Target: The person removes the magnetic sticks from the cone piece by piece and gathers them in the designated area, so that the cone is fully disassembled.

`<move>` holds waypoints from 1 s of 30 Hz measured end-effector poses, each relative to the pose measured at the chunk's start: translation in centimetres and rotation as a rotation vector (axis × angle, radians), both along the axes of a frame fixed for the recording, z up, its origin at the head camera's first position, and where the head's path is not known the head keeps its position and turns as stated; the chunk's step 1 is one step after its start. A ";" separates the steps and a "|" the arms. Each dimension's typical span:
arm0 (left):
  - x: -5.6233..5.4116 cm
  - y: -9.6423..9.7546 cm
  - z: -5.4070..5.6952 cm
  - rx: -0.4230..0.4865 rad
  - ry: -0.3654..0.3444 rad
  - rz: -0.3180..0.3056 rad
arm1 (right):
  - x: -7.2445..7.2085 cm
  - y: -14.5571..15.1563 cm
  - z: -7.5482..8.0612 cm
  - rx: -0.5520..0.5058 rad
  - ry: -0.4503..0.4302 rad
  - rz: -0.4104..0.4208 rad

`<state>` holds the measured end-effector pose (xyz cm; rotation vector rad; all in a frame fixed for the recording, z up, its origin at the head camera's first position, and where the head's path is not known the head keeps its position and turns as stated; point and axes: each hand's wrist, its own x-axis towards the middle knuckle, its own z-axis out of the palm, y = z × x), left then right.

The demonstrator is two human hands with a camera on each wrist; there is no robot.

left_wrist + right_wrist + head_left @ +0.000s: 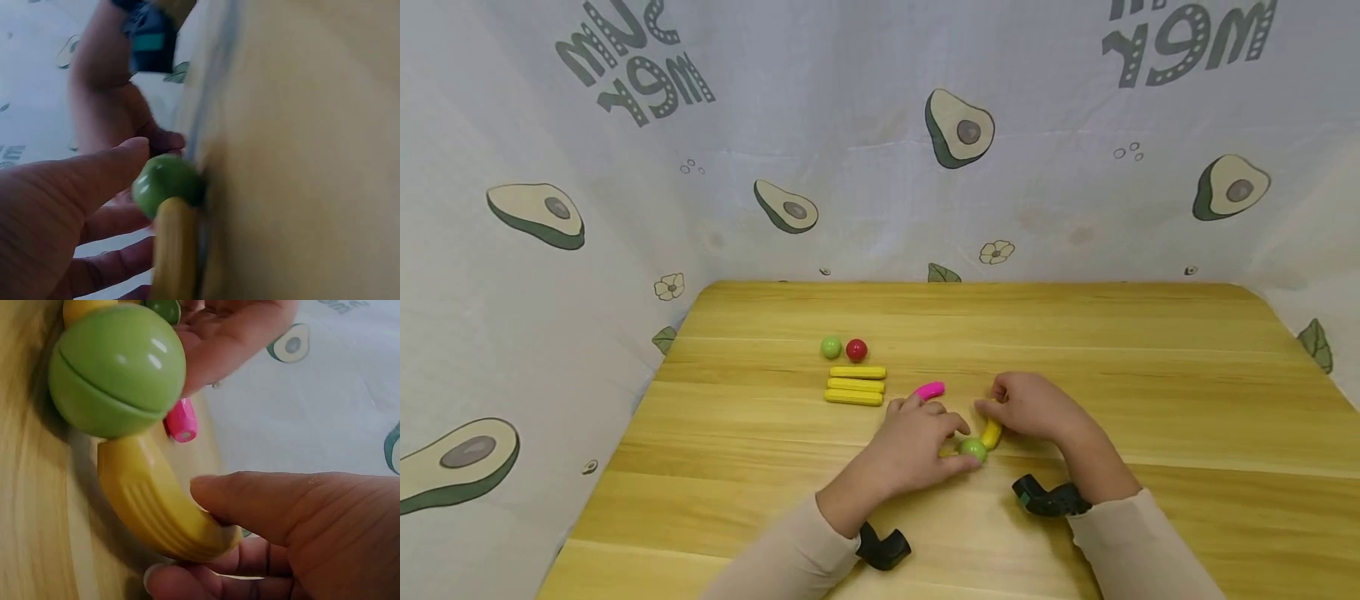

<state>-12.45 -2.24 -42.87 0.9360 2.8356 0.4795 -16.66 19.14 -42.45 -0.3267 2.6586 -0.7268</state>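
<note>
A glossy green ball lies on the wooden table, with yellow pieces meeting it on two sides. My left hand has its thumb and index finger on either side of this ball, the other fingers loosely bent. In my right hand, thumb and fingers pinch the far end of a curved yellow stick, whose other end meets the ball. A straighter yellow stick reaches the ball from the left hand's side. Just beyond the left fingers shows a pink stick, partly hidden.
Farther left lie several straight yellow sticks in a stack of rows. Behind them sit a second green ball and a red ball. A printed avocado curtain hangs behind the table. Black devices are worn at both wrists.
</note>
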 end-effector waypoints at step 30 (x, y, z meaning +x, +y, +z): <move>0.3 0.5 -1.3 0.039 -0.121 -0.180 | -1.4 6.0 0.0 0.137 0.136 -0.294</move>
